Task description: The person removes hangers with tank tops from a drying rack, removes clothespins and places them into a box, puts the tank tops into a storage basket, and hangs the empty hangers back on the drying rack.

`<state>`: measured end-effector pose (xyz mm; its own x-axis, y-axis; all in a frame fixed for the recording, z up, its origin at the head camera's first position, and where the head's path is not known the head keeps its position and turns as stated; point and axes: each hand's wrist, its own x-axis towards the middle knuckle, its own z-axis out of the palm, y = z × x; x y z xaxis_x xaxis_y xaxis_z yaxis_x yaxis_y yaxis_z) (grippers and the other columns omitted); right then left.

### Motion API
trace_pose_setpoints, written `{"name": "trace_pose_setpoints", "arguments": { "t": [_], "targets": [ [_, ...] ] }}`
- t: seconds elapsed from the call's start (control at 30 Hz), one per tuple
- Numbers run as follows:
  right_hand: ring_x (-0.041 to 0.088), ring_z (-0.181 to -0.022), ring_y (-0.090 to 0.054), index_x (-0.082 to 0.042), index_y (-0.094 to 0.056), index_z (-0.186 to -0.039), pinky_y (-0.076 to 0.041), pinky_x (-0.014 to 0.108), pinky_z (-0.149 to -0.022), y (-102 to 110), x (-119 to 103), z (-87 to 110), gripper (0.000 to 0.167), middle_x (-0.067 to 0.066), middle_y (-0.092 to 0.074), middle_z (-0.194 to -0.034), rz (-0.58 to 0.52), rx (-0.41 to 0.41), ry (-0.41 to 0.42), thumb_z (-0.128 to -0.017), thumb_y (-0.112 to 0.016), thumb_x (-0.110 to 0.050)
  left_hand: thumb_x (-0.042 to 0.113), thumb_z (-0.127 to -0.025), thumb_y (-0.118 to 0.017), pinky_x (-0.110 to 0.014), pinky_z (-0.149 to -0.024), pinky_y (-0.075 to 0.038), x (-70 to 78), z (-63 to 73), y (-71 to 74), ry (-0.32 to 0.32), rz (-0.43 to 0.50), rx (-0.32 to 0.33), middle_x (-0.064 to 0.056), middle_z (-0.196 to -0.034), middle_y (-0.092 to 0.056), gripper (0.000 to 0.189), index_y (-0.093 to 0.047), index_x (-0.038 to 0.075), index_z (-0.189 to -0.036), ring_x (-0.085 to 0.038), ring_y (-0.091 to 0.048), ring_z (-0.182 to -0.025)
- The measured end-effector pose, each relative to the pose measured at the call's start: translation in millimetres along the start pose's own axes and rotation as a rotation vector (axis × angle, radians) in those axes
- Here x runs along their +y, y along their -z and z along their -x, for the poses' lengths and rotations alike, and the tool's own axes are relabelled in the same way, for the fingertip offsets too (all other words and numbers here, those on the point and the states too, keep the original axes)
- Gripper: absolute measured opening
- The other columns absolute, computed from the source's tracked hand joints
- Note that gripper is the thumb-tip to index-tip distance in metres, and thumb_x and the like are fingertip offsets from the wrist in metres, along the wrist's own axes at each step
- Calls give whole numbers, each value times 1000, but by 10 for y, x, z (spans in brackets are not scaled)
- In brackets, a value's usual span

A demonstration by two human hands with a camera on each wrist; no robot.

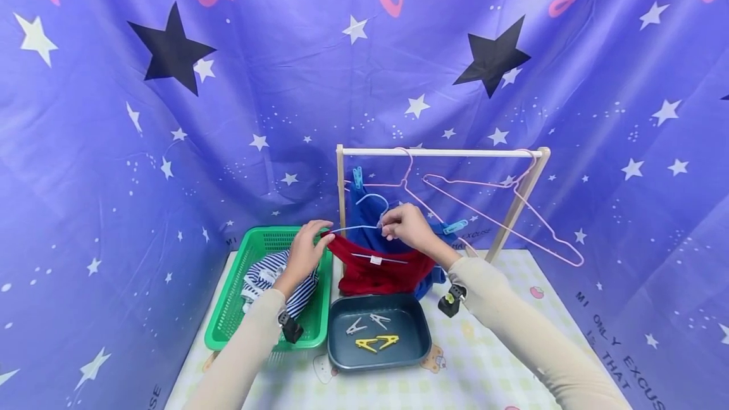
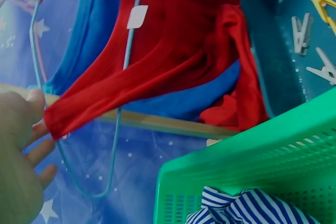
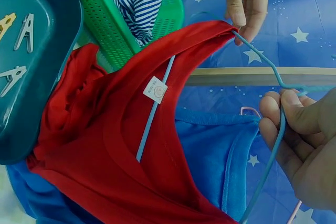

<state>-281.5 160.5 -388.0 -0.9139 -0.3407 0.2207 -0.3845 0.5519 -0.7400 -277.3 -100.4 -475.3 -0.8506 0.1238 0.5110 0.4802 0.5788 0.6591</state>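
My right hand (image 1: 409, 228) pinches a light blue hanger (image 3: 270, 163) just below its hook. A red sleeveless top (image 1: 376, 278) hangs on that hanger, whose lower bar shows through the neck opening beside a white label (image 3: 156, 89). My left hand (image 1: 307, 247) pinches one shoulder strap of the top. In the left wrist view, that end of the hanger sticks out beyond the strap (image 2: 79, 111). Behind the red top, a blue garment (image 3: 210, 156) hangs from a pink hanger, held by blue clothespins (image 1: 455, 226).
A wooden rack (image 1: 473, 153) stands at the back, with another pink hanger (image 1: 547, 248) at its right end. On the left, a green basket (image 1: 224, 309) holds striped clothing (image 1: 302, 296). In front is a dark tray (image 1: 421, 350) with grey and yellow clothespins (image 1: 366, 345).
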Motion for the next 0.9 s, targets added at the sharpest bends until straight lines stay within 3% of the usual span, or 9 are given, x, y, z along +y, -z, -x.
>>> {"name": "trace_pose_setpoints", "arguments": {
  "t": [0.17, 0.4, 0.67, 0.9],
  "targets": [
    [16, -62, -70, 8, -75, -86, -62, 28, -64, 32, -6, 5, 7, 25, -75, -88, -35, 8, 12, -86, -70, 13, 15, -98, -68, -52, -112, -45, -91, -78, 83, 67, 115, -121, -16, -135, -66, 34, -68, 5, -131, -35, -58, -132],
    [22, -65, -72, 8, -76, -86, -62, 29, -65, 54, 0, 7, 7, 23, -75, -88, -52, 11, 31, -86, -70, 12, 11, -97, -69, -56, -107, -49, -117, -151, 160, 117, 226, -206, -19, -127, -71, 31, -71, 2, -126, -37, -64, -124],
    [23, -65, -72, 6, -75, -84, -62, 29, -65, 60, -5, 12, 7, 28, -74, -90, -65, 5, 41, -86, -70, 11, 8, -95, -70, -39, -91, -59, -103, -178, 199, 142, 232, -198, -17, -108, -77, 19, -77, 0, -111, -29, -71, -101],
    [28, -66, -73, 8, -75, -87, -61, 29, -62, 69, 3, 17, 6, 23, -75, -87, -78, -23, 60, -88, -70, 9, 6, -94, -70, -18, -74, -52, -75, -216, 235, 162, 214, -149, -17, -102, -78, 16, -78, 0, -107, -21, -69, -89]
  ]
}}
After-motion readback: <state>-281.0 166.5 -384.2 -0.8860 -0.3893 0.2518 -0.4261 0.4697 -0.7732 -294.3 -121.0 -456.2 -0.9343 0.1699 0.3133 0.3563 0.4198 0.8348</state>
